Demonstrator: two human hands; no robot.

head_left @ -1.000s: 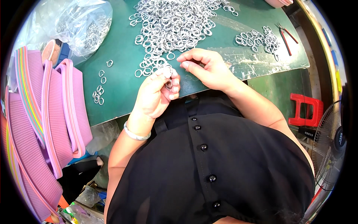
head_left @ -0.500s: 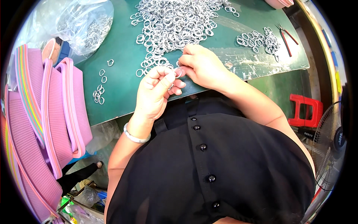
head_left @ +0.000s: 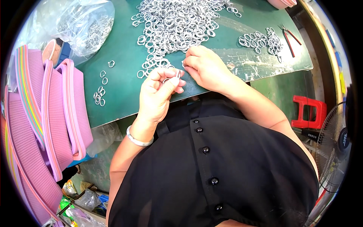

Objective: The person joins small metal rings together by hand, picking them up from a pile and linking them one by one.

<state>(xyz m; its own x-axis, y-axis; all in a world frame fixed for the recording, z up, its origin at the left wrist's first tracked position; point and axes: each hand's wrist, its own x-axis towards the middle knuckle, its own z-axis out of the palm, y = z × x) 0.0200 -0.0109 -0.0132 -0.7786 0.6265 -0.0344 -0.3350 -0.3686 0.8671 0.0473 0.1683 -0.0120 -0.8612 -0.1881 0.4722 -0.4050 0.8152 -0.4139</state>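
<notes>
My left hand (head_left: 155, 94) is closed, pinching a silver metal ring (head_left: 178, 74) between thumb and forefinger; part of another ring shows against its curled fingers. Close by on the right, my right hand (head_left: 207, 70) has its fingers bent and pressed together. The edge of a small metal ring (head_left: 183, 64) shows at those fingertips, mostly hidden. Just beyond both hands spreads a big heap of silver metal rings (head_left: 177, 28) on the green table (head_left: 124, 94). Several loose rings (head_left: 99, 96) lie to the left of my left hand.
Red-handled pliers (head_left: 290, 42) lie at the right beside a smaller group of rings (head_left: 257, 39). A clear plastic bag of rings (head_left: 90, 30) sits at the far left. Pink woven baskets (head_left: 77, 109) crowd the left edge. A red stool (head_left: 308, 111) and a fan (head_left: 332, 138) stand at the right.
The ring in my left hand has turned from facing me to nearly edge-on. My right hand has drawn slightly away from the left fingertips. At lower left, a person's leg has mostly gone from view.
</notes>
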